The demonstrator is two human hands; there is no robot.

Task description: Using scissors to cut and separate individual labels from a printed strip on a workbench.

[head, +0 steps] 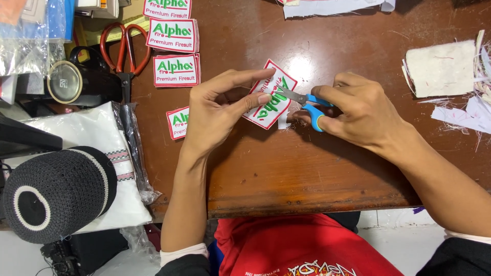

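I see my left hand [217,110] pinching a white embroidered patch [270,94] above the brown table [307,168] while my right hand [358,110] grips small blue-handled scissors [307,105] cutting its edge.

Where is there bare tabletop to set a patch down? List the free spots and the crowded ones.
Free: the brown tabletop between the hands and the near edge, and the stretch between the right hand and the white cloth square. Crowded: the left side, with finished patches, large scissors and bagged cloth; scraps at right.
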